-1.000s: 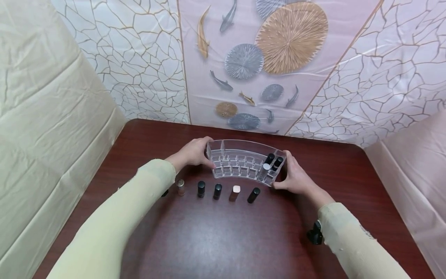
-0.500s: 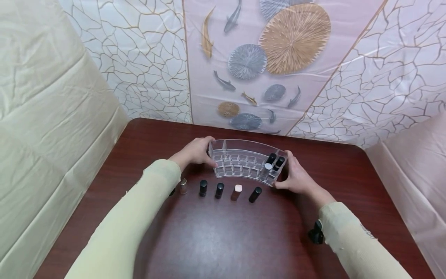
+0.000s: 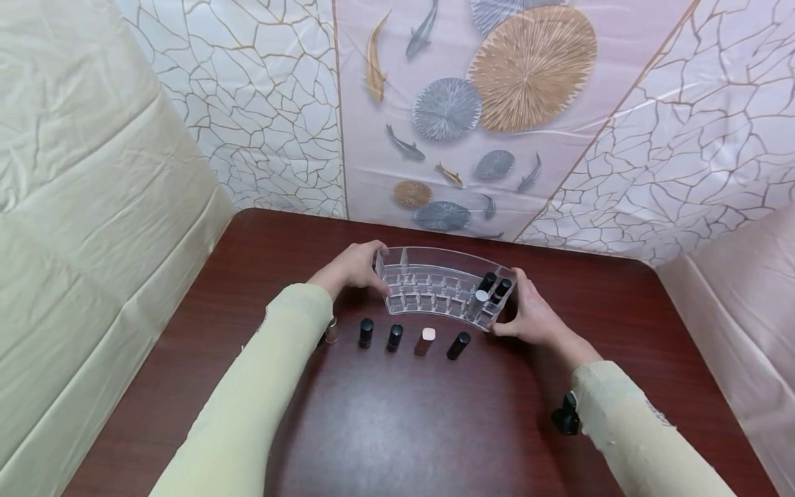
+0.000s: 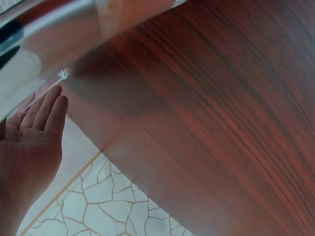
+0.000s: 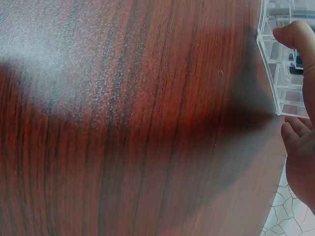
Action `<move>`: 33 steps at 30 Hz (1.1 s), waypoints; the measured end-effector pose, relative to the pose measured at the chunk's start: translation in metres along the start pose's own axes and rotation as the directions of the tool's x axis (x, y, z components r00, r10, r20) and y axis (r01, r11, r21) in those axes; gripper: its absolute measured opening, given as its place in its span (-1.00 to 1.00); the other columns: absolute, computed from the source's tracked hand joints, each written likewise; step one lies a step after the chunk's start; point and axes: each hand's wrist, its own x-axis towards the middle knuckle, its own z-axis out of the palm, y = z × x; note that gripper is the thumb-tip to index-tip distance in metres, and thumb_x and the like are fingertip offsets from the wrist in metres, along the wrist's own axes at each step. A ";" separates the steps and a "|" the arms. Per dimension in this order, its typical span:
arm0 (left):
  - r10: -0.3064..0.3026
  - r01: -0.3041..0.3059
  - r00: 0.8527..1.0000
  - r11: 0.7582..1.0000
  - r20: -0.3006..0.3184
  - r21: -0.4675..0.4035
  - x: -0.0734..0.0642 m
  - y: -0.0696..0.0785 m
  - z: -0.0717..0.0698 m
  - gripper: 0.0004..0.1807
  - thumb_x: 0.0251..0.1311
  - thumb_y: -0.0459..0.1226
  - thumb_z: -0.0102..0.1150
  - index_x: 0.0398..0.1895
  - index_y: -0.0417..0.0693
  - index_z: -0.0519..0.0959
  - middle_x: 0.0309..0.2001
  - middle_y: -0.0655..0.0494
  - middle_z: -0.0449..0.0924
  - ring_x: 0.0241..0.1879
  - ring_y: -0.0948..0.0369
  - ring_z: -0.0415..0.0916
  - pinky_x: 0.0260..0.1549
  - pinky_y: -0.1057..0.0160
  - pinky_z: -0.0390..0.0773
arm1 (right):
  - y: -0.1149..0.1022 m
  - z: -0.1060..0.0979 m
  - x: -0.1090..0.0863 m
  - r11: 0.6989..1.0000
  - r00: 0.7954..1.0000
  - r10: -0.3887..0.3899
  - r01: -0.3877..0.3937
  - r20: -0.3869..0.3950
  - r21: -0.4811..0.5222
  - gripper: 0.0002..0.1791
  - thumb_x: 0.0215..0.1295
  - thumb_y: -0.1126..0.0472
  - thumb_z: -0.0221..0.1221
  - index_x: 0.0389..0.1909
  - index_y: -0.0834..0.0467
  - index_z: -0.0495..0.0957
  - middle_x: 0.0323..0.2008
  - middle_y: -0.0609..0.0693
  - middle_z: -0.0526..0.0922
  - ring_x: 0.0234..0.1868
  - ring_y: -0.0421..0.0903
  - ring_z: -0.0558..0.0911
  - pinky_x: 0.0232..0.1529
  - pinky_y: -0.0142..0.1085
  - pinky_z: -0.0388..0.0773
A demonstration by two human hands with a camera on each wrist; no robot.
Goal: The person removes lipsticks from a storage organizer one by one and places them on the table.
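Note:
A curved clear acrylic lipstick organizer (image 3: 437,304) stands on the table near its back edge. My left hand (image 3: 355,267) holds its left end, thumb at the front corner; in the left wrist view that hand's fingers (image 4: 44,110) lie behind the end. My right hand (image 3: 534,312) grips the right end, thumb in front. Two black lipsticks (image 3: 502,290) and a white-topped tube (image 3: 481,298) sit in the organizer's right-hand slots. In front stand two black lipsticks (image 3: 366,333), a pink-capped lipstick (image 3: 425,342) and another black one (image 3: 458,346).
A clear tube (image 3: 332,331) stands at the row's left, partly hidden by my left sleeve (image 3: 248,393). A blurred shiny tube (image 4: 74,34) looms close in the left wrist view. The dark wooden table (image 3: 385,428) is bordered by patterned cloth (image 3: 273,110) behind.
The head view has shifted slightly, so everything sits further right in it. My left forearm has come inward and covers more of the clear tube. Both hands keep hold of the organizer.

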 end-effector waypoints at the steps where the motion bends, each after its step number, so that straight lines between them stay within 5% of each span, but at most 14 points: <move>1: -0.005 0.005 1.000 1.000 0.003 0.001 0.000 0.000 0.000 -0.07 -0.25 -0.04 0.58 0.27 -0.04 0.36 0.03 0.04 0.51 0.00 0.11 0.42 0.08 0.13 0.42 | 0.000 0.000 0.000 1.000 1.000 0.000 0.000 -0.001 -0.001 0.22 -0.31 0.15 0.53 0.35 0.23 -0.04 0.01 0.28 0.33 0.08 0.16 0.36 0.09 0.06 0.35; 12: -0.020 0.020 1.000 1.000 0.004 -0.010 0.001 0.002 0.000 -0.11 -0.24 -0.04 0.58 0.24 -0.04 0.38 0.03 0.05 0.51 0.00 0.11 0.39 0.08 0.13 0.40 | 0.003 -0.001 0.000 1.000 1.000 0.018 -0.018 0.010 -0.014 0.27 -0.30 0.12 0.53 0.40 0.24 -0.11 0.06 0.32 0.31 0.12 0.18 0.35 0.12 0.08 0.34; 20: -0.015 0.015 1.000 1.000 -0.001 -0.002 -0.001 0.003 -0.001 -0.13 -0.24 -0.06 0.58 0.22 -0.05 0.39 -0.02 0.03 0.53 -0.01 0.10 0.41 0.08 0.15 0.40 | 0.000 -0.008 -0.001 0.998 0.995 0.066 -0.064 0.071 -0.028 0.44 -0.23 -0.03 0.54 0.49 0.26 -0.30 0.32 0.46 0.12 0.31 0.28 0.23 0.26 0.15 0.22; 27: -0.008 0.008 1.000 1.000 0.008 -0.004 0.001 0.001 0.000 -0.13 -0.21 -0.06 0.56 0.24 -0.05 0.36 0.02 -0.02 0.52 -0.02 0.10 0.41 0.06 0.13 0.42 | -0.006 -0.024 0.000 0.992 0.977 0.124 -0.117 0.173 -0.051 0.60 -0.26 -0.26 0.50 0.49 0.18 -0.51 0.48 0.37 -0.19 0.46 0.27 -0.03 0.35 0.17 0.06; 33: -0.013 0.013 1.000 1.000 0.010 -0.005 0.001 -0.001 0.000 -0.12 -0.22 -0.05 0.56 0.24 -0.04 0.36 0.00 -0.03 0.52 -0.06 0.10 0.41 0.01 0.13 0.43 | -0.009 -0.050 0.002 0.991 0.978 0.102 -0.084 0.180 -0.103 0.54 -0.23 -0.33 0.45 0.51 0.17 -0.44 0.50 0.28 -0.14 0.48 0.26 -0.08 0.36 0.19 0.00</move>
